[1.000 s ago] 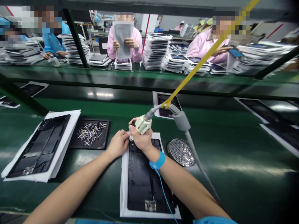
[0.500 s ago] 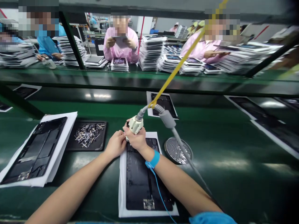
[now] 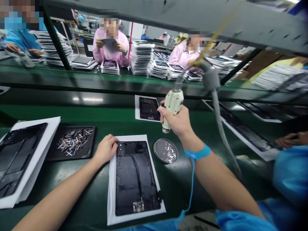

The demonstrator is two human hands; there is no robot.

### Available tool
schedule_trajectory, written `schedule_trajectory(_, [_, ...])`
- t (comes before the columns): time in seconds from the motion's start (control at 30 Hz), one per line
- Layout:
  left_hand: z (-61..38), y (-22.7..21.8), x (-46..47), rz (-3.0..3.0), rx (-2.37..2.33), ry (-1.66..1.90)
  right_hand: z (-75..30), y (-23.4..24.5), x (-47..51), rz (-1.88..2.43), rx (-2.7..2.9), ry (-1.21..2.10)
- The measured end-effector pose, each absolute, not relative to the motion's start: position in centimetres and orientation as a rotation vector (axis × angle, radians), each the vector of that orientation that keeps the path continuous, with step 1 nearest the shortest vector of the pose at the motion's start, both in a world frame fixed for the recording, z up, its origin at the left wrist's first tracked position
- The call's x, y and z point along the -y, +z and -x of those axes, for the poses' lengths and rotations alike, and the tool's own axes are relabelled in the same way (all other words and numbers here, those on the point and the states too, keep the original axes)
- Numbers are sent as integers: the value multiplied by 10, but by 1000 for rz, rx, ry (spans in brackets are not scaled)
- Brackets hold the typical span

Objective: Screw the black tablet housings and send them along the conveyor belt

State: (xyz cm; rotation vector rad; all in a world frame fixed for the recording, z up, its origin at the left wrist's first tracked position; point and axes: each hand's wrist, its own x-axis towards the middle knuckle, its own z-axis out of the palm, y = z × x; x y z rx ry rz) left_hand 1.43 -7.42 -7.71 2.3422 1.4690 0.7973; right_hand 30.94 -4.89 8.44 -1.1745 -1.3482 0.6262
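resting at an angle at the left, a black panel (image 3: 24,154) lies on white paper (image 3: 51,131), which probably guards its finish. just right of it, a dark tray (image 3: 88,150) gathers loose small parts (image 3: 73,141), its raised rim likely keeping them from scattering, within easy reach of the left hand (image 3: 107,148). that hand has its fingers curled at the far left corner of the black housing (image 3: 130,170), apparently to steady it; whether they pinch anything, i cannot tell. the housing lies flat on a white sheet (image 3: 112,195), near the person, in the middle of the green bench (image 3: 79,189). right of it sits a round dish (image 3: 158,153) with shiny bits in it, handy for the right hand (image 3: 180,120). this hand wraps firmly around a pale tool (image 3: 173,101), its tip pointing down and clear of the housing. a yellow strap (image 3: 214,38) seems to hold up the grey cable (image 3: 218,112), perhaps to spare the wrist.

compared with half a second ago, the left hand remains at the corner, while the right hand has carried the tool off it, up and rightward. the housing is now uncovered, and a co-worker's blue sleeve (image 3: 288,170) has entered at right.
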Motion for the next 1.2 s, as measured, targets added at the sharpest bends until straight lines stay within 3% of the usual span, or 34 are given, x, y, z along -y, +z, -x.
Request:
schedule_trajectory(0.2, [-12, -75, 73, -2328, -1430, 816, -322, 93, 36, 1115, 1311, 522])
schedule_trajectory(0.57, [-39, -58, 66, -2423, -1540, 720, -342, -2, 96, 1055, 1033, 331])
schedule_trajectory(0.77, [-61, -54, 50, -2517, -1581, 446, -347, -12, 87, 1065, 1038, 339])
schedule_trajectory(1.2, [-48, -60, 44, -2429, -1423, 553, -353, -24, 81, 1124, 1023, 370])
